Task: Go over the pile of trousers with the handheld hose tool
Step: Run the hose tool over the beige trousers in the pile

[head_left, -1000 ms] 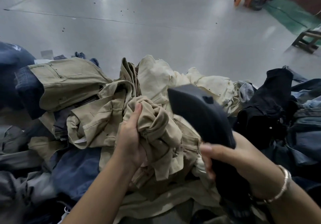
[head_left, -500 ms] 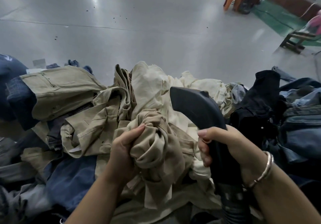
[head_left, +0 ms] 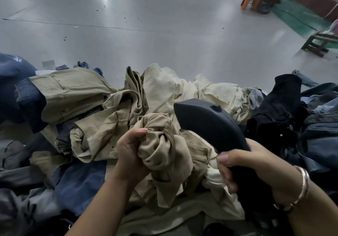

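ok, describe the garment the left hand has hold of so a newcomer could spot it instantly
Start at the heap of trousers on the grey floor. At its middle, the left hand grips a khaki bundle, beside the black hose tool. Unlike the flat khaki and cream pairs around it, it is bunched and lifted.

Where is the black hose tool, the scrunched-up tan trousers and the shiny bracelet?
black hose tool (head_left: 210,124), head view, on the top of its curved body.
scrunched-up tan trousers (head_left: 162,148), head view, on the bunched cloth beside the left hand.
shiny bracelet (head_left: 302,184), head view, on the band at the right wrist.
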Available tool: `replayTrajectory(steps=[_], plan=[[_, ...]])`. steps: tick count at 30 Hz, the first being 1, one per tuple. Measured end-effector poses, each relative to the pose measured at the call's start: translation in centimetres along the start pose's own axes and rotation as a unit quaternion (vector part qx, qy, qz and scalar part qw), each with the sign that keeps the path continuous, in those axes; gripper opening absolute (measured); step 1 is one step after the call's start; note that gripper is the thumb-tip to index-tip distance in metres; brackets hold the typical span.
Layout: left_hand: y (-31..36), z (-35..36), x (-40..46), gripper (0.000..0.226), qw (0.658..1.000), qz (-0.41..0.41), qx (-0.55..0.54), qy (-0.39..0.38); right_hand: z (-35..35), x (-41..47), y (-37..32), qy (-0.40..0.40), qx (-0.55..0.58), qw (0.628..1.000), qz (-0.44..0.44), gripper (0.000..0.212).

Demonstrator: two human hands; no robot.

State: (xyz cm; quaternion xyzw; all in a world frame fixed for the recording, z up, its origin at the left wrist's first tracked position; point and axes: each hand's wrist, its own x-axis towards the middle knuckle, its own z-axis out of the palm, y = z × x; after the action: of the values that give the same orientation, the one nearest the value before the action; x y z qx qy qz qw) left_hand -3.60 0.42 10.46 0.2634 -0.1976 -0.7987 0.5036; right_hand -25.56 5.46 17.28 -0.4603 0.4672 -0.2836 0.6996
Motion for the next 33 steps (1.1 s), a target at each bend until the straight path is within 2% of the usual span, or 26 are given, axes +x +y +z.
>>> replayTrajectory(steps=[2,3,5,8,10,12,13,15,17,18,19,21,23,26,28,30,33], plan=[[0.0,-0.2,0.1,0.054,1.0,-0.007,-0.007,0.013,0.3,-0.2,0.1,-0.045,-0.015,0.999,0.023,0.025],[-0.1,-0.2,0.0,0.057,1.0,-0.013,-0.014,0.016,0.5,0.0,0.3,-0.043,-0.024,0.998,0.029,0.025],[0.0,-0.2,-0.1,0.048,1.0,-0.017,-0.015,-0.002,1.2,0.7,0.6,0.02,-0.031,0.999,0.024,0.024],[0.1,0.6,-0.7,0.025,0.998,-0.02,0.01,-0.058,1.8,2.4,0.9,0.16,-0.006,0.987,-0.006,0.016],[-0.1,0.7,-0.9,0.021,0.997,-0.024,0.016,-0.07,2.3,3.2,1.2,0.201,0.032,0.979,-0.019,0.016],[-0.4,0.8,-0.8,0.024,0.991,-0.064,-0.015,-0.118,3.1,3.6,1.6,0.205,0.064,0.976,-0.039,0.006],[-0.5,1.4,-0.8,0.029,0.984,-0.094,-0.05,-0.145,3.4,3.8,1.8,0.2,0.074,0.976,-0.05,0.009],[0.7,1.2,-0.8,0.046,0.994,-0.03,0.008,-0.109,3.9,3.9,2.0,0.191,0.084,0.976,-0.066,0.018],[0.6,1.1,-1.0,0.048,0.99,0.009,0.074,-0.123,4.2,4.1,2.1,0.196,0.077,0.975,-0.069,0.024],[-0.2,0.9,-0.6,0.044,0.979,-0.028,0.08,-0.188,4.1,4.1,2.2,0.2,0.074,0.974,-0.07,0.024],[-0.1,0.6,-0.5,0.037,0.974,-0.082,0.088,-0.194,4.0,4.2,2.2,0.204,0.075,0.973,-0.074,0.022],[-0.3,0.2,-0.3,0.026,0.974,-0.048,0.174,-0.137,3.8,4.4,2.2,0.208,0.08,0.971,-0.086,0.016],[-0.6,0.3,0.0,0.017,0.954,-0.008,0.287,-0.086,3.6,4.4,2.0,0.198,0.078,0.973,-0.094,0.012],[-1.2,0.8,-0.3,0.012,0.937,0.035,0.348,-0.01,3.2,4.1,1.7,0.173,0.088,0.976,-0.095,0.008],[-1.1,1.1,-0.9,0.014,0.95,0.041,0.309,0.021,2.8,4.0,1.6,0.167,0.103,0.976,-0.09,0.011],[-1.0,1.3,-1.4,0.014,0.978,-0.009,0.21,-0.01,2.3,3.9,1.7,0.174,0.112,0.975,-0.084,0.01],[-1.2,1.6,-2.0,0.019,0.989,-0.098,0.09,-0.06,1.4,4.3,1.9,0.204,0.12,0.968,-0.082,0.017]])
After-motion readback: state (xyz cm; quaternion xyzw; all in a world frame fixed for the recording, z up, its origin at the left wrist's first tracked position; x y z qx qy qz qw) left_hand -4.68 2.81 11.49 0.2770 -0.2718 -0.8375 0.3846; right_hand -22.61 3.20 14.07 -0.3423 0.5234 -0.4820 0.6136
